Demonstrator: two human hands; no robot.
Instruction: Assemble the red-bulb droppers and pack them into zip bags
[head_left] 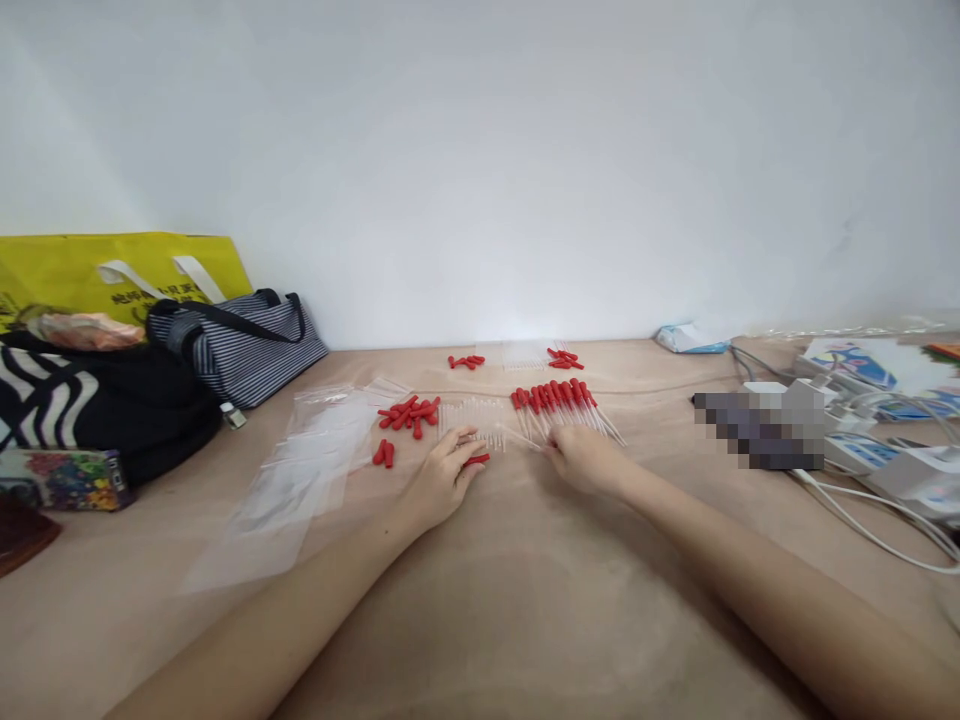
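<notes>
My left hand (444,478) is closed on a red rubber bulb (477,459), held between thumb and fingers just above the cloth. In my right hand (581,458) a thin clear dropper tube (523,437) is pinched, its far end pointing left toward the other hand. Behind my left fingers lies a row of bare clear tubes (472,412). Beyond my right hand a row of droppers with red bulbs (553,396) lies side by side. A pile of loose red bulbs (410,414) sits left of the tubes, with a few red bulbs (383,453) nearer me.
Clear plastic bags (300,470) lie at left, near a striped bag (247,345) and a black bag (105,400). More red bulbs (466,361) rest near the wall. Chargers and white cables (847,515) crowd the right side, beside a pixelated dark object (750,430).
</notes>
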